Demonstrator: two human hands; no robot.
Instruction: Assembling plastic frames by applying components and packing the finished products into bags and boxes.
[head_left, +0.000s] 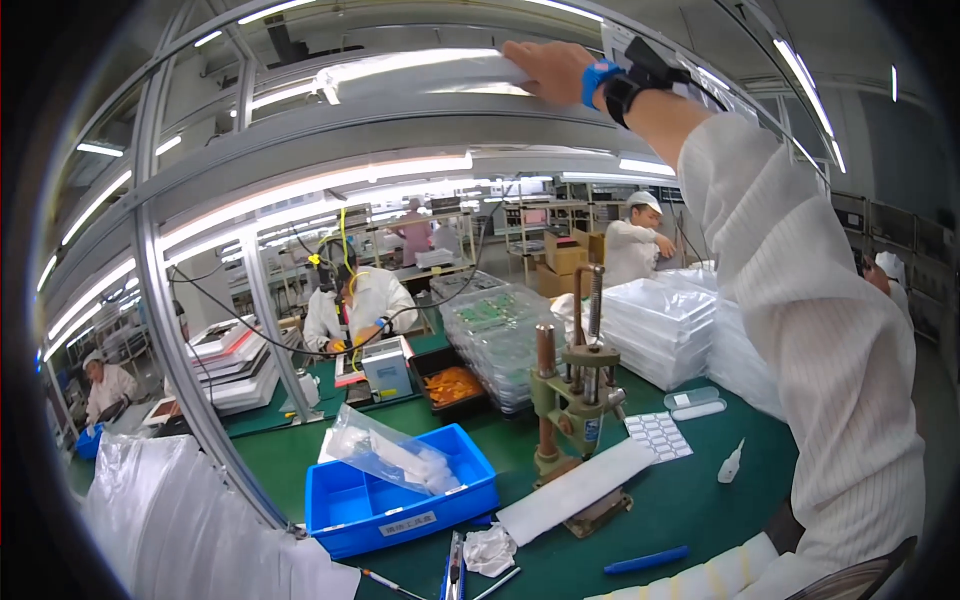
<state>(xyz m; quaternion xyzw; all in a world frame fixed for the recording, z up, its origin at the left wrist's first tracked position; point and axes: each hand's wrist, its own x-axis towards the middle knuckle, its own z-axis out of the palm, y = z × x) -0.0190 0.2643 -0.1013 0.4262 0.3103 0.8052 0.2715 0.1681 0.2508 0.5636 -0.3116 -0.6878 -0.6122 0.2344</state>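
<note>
My right hand point(555, 72) is raised high at the top of the view, its arm in a white striped sleeve and bands on its wrist. Its fingers are closed over the near end of a long, clear plastic-wrapped package point(420, 72), which lies along the overhead frame point(370, 125). What the plastic wraps cannot be made out. My left hand is out of view. Below on the green table point(690, 500) stand a blue divided bin point(400, 525) with a plastic bag point(395, 450) in it and a green hand press point(575, 390). A white strip point(575, 490) lies across the press base.
A white bottle point(732, 462), a blue pen point(646, 560), crumpled paper point(490, 550) and a knife point(454, 565) lie on the table. Stacked trays point(500, 330) and wrapped white stacks point(655, 330) stand behind. White wrapped sheets point(190, 520) fill the lower left. Co-workers point(365, 300) sit beyond.
</note>
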